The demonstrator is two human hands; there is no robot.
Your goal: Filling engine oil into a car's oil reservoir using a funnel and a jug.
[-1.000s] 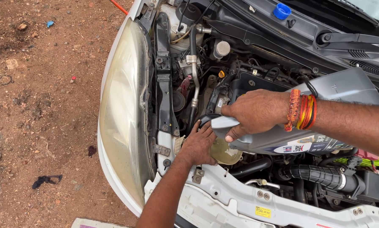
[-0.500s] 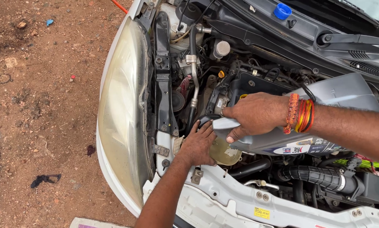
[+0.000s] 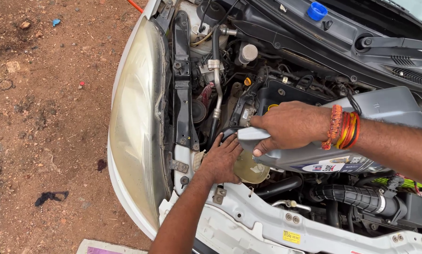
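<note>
My right hand [image 3: 288, 126], with red and orange threads at the wrist, grips the neck end of a grey plastic oil can [image 3: 385, 108] tipped on its side over the open engine bay. Its spout points left and down toward a yellowish translucent reservoir [image 3: 251, 170]. My left hand [image 3: 220, 161] lies flat beside that reservoir, fingers spread toward the can's spout and resting on the engine parts there. The spout's tip is hidden between the two hands.
A white car's front with a hazy headlight [image 3: 138, 122] fills the middle. A blue cap [image 3: 317, 10] sits near the cowl, a black corrugated hose [image 3: 357, 197] runs at lower right, and reddish dirt ground [image 3: 41, 117] lies to the left.
Both hands and the grey can have stayed almost still; the can has only dipped slightly lower at the spout end.
</note>
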